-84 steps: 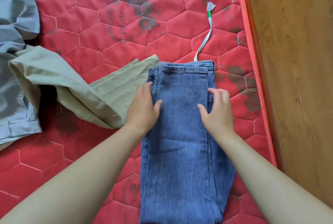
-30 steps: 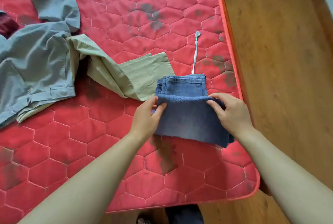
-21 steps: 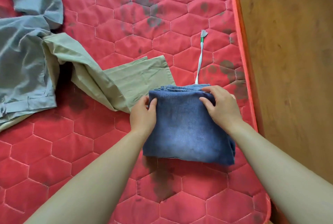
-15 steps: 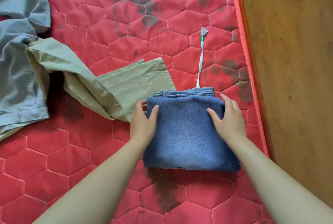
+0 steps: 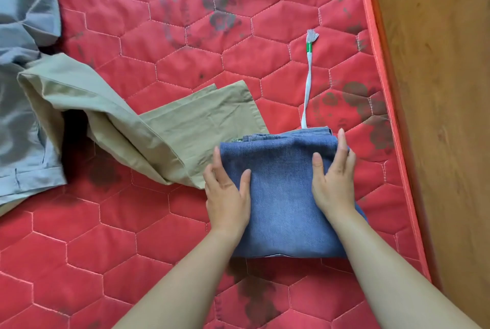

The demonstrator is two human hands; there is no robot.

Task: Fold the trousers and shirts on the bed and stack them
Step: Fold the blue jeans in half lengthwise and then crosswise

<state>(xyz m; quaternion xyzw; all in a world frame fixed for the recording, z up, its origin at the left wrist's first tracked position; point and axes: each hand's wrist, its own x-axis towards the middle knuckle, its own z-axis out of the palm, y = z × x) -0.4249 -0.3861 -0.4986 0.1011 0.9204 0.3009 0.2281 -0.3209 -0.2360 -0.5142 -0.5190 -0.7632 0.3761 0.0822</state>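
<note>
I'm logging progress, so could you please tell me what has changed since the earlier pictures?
The jeans were folded, lower end up to the waistband. The left hand and right hand let go of the edge and now press flat. Khaki trousers, grey garment and drawstring stayed put.

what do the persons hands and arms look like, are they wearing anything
Nothing is worn that shows. The left hand and the right hand have no gloves, rings, watch or bracelet. Both forearms are uncovered up to the frame's edge, with no sleeve in view.
</note>
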